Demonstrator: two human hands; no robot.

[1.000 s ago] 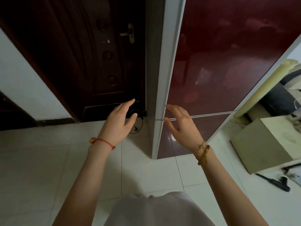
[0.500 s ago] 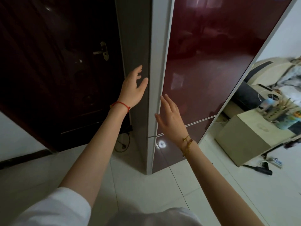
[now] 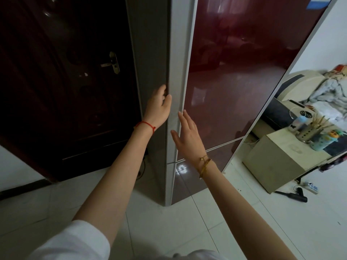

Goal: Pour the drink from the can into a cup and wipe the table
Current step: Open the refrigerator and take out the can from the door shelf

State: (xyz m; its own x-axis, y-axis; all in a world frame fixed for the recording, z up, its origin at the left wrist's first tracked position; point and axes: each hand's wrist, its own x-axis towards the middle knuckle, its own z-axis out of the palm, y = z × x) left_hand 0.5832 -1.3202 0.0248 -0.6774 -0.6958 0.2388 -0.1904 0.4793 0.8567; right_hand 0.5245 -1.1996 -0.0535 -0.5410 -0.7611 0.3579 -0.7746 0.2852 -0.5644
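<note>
The left hand (image 3: 158,106) is at the fridge's (image 3: 234,87) left front corner: its fingers (image 3: 163,91) curl round the edge of the upper door into the dark gap beside the grey side panel, the thumb lying on the pale door edge strip (image 3: 180,91). It grips that edge. The right hand (image 3: 187,136) is raised just beside it, lower down, palm toward the door; its fingers are straight and slightly spread, holding nothing, the tips at the line where the pale strip meets the red glass. Whether they touch the door cannot be told.

The fridge has two red doors, a tall upper one and a short lower one (image 3: 199,171), split by a thin pale seam. Both look closed. No can or cup can be made out; the task's things are not in sight.

Left of the fridge stands one dark wooden door (image 3: 65,87) with one metal handle (image 3: 112,62), close to the fridge's side, leaving only a narrow slot there. In front of the fridge the white tiled floor (image 3: 169,228) lies open toward the person. To the right, near the fridge's far corner, sits a pale bench (image 3: 276,162), its edge jutting toward the floor; on it stand a metal holder of sticks (image 3: 309,132) and a few small containers. On the floor by it lie one black tool (image 3: 295,196) and one power strip (image 3: 311,187).

One red string (image 3: 145,125) circles the left wrist; two gold bracelets (image 3: 204,164) the right.
</note>
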